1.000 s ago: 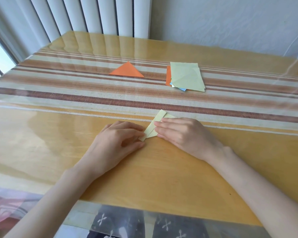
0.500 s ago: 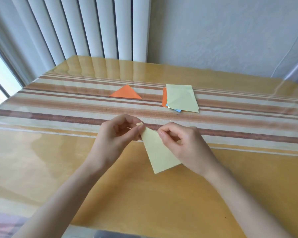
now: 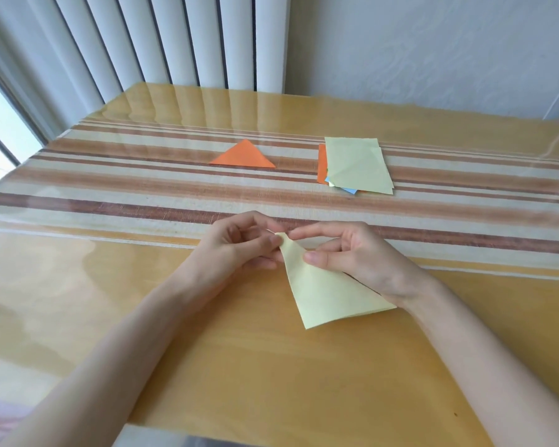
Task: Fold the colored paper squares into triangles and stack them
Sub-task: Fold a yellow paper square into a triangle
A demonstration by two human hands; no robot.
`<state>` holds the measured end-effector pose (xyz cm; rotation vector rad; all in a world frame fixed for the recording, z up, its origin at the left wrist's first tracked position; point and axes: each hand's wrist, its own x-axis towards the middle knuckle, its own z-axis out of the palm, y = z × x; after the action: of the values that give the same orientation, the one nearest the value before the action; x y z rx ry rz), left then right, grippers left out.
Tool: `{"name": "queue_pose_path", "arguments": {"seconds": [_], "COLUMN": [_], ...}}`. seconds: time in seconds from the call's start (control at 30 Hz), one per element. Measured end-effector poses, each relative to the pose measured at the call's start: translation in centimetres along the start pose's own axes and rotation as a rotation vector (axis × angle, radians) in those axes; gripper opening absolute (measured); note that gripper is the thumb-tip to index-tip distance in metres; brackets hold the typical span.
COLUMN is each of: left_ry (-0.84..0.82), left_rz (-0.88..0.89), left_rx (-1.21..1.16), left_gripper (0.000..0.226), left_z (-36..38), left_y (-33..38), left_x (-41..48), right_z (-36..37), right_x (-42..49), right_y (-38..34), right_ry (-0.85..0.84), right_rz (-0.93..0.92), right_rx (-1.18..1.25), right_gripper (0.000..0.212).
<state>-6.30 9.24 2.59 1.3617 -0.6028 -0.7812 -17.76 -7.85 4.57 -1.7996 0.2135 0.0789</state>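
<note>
A pale yellow paper [image 3: 323, 291], folded into a triangle, hangs above the near part of the table. My left hand [image 3: 239, 250] pinches its top corner. My right hand [image 3: 352, 256] grips the same paper along its right edge, thumb on the front face. An orange folded triangle [image 3: 243, 155] lies flat on the striped runner further back. To its right sits a pile of unfolded squares [image 3: 357, 166], pale yellow on top with orange and blue edges showing beneath.
The glossy wooden table [image 3: 271, 375] carries a striped cloth runner [image 3: 126, 188] across its middle. White vertical blinds [image 3: 162, 43] and a window stand behind the far left edge; a pale wall lies behind the right.
The yellow paper was pressed flat on the table under both hands; both hands have lifted it and now hold it up by its top corner.
</note>
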Motion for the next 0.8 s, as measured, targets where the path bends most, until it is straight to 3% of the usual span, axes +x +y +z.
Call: {"name": "queue_pose_path", "arguments": {"seconds": [0.27, 0.37, 0.67, 0.8], "left_ry": [-0.007, 0.020, 0.001, -0.034], "left_rz": [0.025, 0.037, -0.040, -0.050], "left_rx": [0.073, 0.141, 0.208, 0.250], "left_gripper": [0.004, 0.015, 0.003, 0.004], "left_z": [-0.2, 0.0, -0.5, -0.7], "left_y": [0.1, 0.3, -0.2, -0.5], "left_x": [0.1, 0.1, 0.3, 0.4], "right_z": [0.3, 0.5, 0.5, 0.4], "right_x": [0.4, 0.5, 0.0, 0.0], "right_y": [0.9, 1.0, 1.0, 1.0], "right_ry": [0.025, 0.024, 0.013, 0.049], "right_rz": [-0.114, -0.149, -0.144, -0.113], "right_rx": [-0.116, -0.162, -0.160, -0.328], "right_gripper": [0.031, 0.035, 0.032, 0.033]}}
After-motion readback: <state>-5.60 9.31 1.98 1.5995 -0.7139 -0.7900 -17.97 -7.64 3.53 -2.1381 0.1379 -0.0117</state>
